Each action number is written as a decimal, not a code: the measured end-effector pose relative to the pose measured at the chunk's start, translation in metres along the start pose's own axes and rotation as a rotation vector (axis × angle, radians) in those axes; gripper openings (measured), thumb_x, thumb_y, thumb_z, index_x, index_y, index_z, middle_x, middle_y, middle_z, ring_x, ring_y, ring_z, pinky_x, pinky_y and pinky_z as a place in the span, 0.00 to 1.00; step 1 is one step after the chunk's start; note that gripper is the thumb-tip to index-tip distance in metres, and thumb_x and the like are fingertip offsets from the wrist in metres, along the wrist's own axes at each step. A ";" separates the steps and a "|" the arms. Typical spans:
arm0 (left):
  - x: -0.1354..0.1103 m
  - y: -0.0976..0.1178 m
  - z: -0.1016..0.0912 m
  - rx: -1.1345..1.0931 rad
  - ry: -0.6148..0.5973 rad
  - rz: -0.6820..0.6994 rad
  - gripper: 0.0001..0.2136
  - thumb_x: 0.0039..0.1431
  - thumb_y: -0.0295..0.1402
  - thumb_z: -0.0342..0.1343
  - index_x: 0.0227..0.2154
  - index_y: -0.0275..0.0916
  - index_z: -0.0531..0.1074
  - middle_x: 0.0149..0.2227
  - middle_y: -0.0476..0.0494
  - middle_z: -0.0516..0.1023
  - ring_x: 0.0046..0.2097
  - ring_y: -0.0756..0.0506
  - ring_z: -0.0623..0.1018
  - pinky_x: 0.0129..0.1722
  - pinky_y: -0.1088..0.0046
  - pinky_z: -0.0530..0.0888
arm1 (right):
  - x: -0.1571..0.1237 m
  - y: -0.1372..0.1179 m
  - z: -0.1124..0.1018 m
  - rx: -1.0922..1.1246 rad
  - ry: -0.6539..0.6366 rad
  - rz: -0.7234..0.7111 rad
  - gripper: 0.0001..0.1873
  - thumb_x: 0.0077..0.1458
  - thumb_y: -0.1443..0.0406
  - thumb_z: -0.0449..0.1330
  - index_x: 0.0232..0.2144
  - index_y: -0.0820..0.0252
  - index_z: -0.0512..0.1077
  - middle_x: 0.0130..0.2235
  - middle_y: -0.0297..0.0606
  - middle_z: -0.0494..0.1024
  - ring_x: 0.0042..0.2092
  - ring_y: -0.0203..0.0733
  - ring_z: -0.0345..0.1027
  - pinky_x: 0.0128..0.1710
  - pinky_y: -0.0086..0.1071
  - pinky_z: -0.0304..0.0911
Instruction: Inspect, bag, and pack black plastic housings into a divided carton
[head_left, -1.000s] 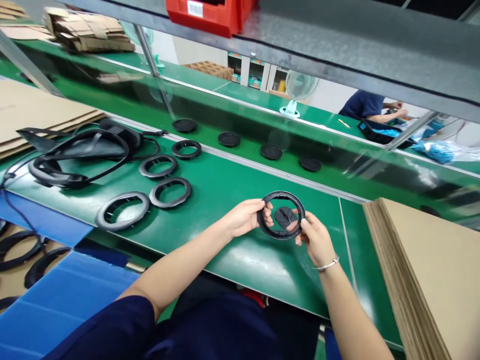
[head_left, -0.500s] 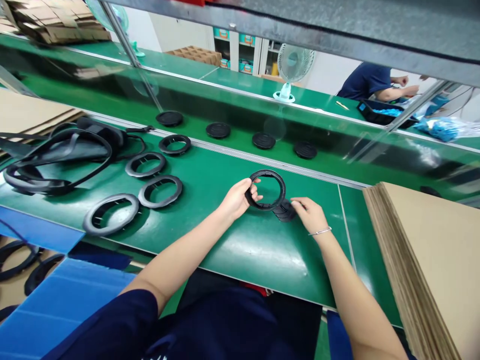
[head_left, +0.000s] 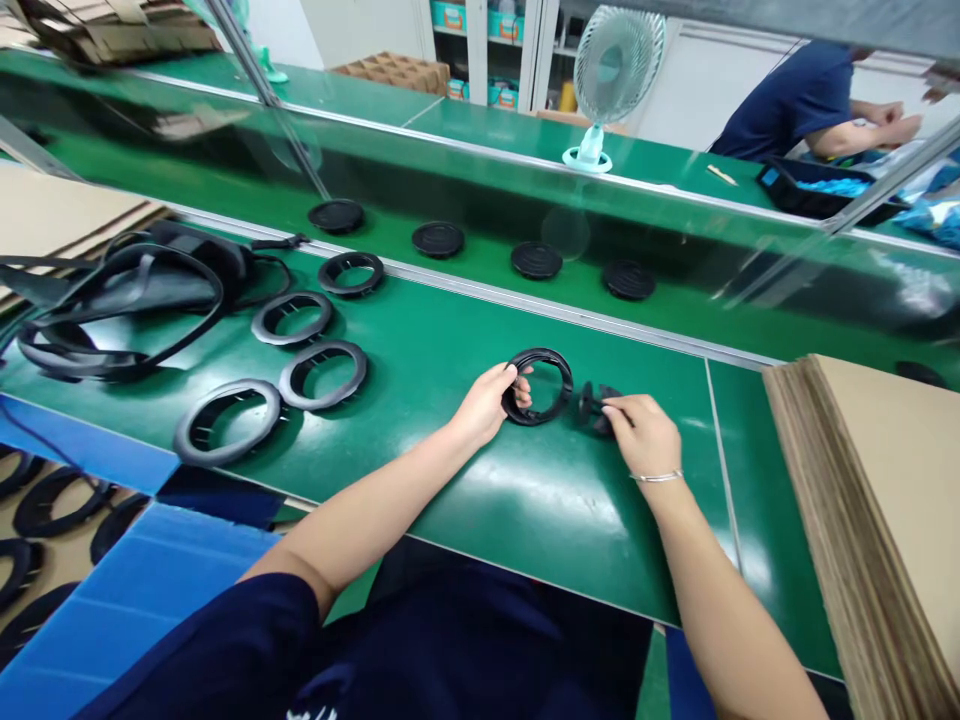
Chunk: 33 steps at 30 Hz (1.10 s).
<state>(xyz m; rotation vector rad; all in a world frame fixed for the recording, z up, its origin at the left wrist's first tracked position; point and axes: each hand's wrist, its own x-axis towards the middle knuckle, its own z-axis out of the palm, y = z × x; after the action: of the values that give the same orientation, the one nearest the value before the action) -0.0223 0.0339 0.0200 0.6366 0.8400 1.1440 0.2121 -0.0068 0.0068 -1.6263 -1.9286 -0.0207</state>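
My left hand (head_left: 486, 402) is closed on the left rim of a black plastic ring (head_left: 538, 385), tilted up just above the green table (head_left: 420, 340). My right hand (head_left: 643, 435) is closed on a small black round disc (head_left: 592, 405) just right of the ring, low over the table. Ring and disc are apart, a small gap between them.
Several black rings (head_left: 323, 372) lie in a row to the left, beside a heap of black straps (head_left: 120, 300). Several black discs (head_left: 536, 259) sit on the belt beyond the rail. A cardboard stack (head_left: 877, 500) stands right. Blue sheets (head_left: 112, 600) lie lower left. Another person (head_left: 810, 90) works far right.
The disc has come out of the ring: a second ago both hands held them together, now the left holds the ring, the right the disc, both lower near the table.
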 end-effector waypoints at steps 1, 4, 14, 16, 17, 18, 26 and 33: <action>-0.003 -0.001 0.002 -0.009 -0.015 -0.023 0.10 0.57 0.36 0.60 0.35 0.34 0.72 0.26 0.49 0.75 0.27 0.51 0.75 0.30 0.75 0.73 | -0.001 -0.003 -0.007 0.024 0.107 -0.051 0.11 0.62 0.61 0.56 0.36 0.57 0.78 0.37 0.36 0.78 0.41 0.36 0.71 0.40 0.30 0.67; -0.014 -0.005 0.011 -0.022 -0.104 -0.101 0.09 0.57 0.36 0.59 0.34 0.36 0.70 0.33 0.43 0.79 0.34 0.46 0.80 0.33 0.71 0.75 | -0.005 -0.021 -0.022 0.024 0.271 -0.260 0.07 0.61 0.65 0.57 0.37 0.60 0.76 0.36 0.37 0.77 0.41 0.35 0.71 0.42 0.28 0.67; -0.032 -0.018 0.020 -0.002 -0.179 -0.163 0.17 0.51 0.41 0.65 0.41 0.36 0.74 0.40 0.42 0.80 0.44 0.42 0.79 0.42 0.68 0.74 | -0.012 -0.060 -0.018 -0.186 0.282 -0.573 0.01 0.57 0.70 0.61 0.33 0.62 0.71 0.30 0.34 0.75 0.32 0.32 0.62 0.32 0.27 0.57; -0.032 -0.017 0.019 0.005 -0.181 -0.176 0.18 0.51 0.41 0.65 0.41 0.36 0.74 0.39 0.42 0.80 0.43 0.42 0.79 0.41 0.69 0.74 | -0.012 -0.060 -0.018 -0.186 0.302 -0.596 0.04 0.56 0.71 0.63 0.33 0.63 0.70 0.29 0.35 0.74 0.32 0.32 0.61 0.32 0.27 0.57; -0.032 -0.017 0.018 0.007 -0.179 -0.183 0.18 0.51 0.41 0.64 0.42 0.36 0.74 0.39 0.42 0.80 0.43 0.42 0.79 0.40 0.69 0.74 | -0.013 -0.060 -0.019 -0.182 0.309 -0.609 0.05 0.55 0.71 0.63 0.33 0.63 0.70 0.29 0.35 0.74 0.32 0.33 0.61 0.33 0.27 0.58; -0.032 -0.017 0.018 0.009 -0.177 -0.188 0.18 0.52 0.41 0.64 0.42 0.36 0.74 0.39 0.42 0.80 0.42 0.42 0.79 0.39 0.69 0.73 | -0.013 -0.059 -0.019 -0.175 0.308 -0.621 0.06 0.55 0.71 0.63 0.34 0.63 0.69 0.29 0.35 0.74 0.32 0.33 0.62 0.35 0.28 0.60; -0.034 -0.014 0.021 -0.012 -0.193 -0.173 0.14 0.52 0.39 0.63 0.38 0.36 0.73 0.36 0.45 0.79 0.40 0.45 0.78 0.39 0.72 0.71 | -0.012 -0.053 -0.014 -0.122 0.296 -0.655 0.06 0.56 0.71 0.62 0.36 0.60 0.68 0.28 0.32 0.74 0.31 0.31 0.64 0.50 0.31 0.64; -0.034 -0.015 0.019 0.010 -0.227 -0.144 0.14 0.51 0.41 0.64 0.36 0.37 0.72 0.31 0.48 0.76 0.36 0.48 0.74 0.34 0.74 0.68 | -0.013 -0.048 -0.012 -0.068 0.231 -0.614 0.04 0.58 0.69 0.60 0.36 0.59 0.68 0.28 0.30 0.74 0.31 0.30 0.65 0.54 0.35 0.61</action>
<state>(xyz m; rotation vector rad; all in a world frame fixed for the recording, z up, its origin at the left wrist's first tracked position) -0.0042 -0.0033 0.0265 0.6885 0.6864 0.9184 0.1747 -0.0342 0.0279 -0.9620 -2.1762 -0.5007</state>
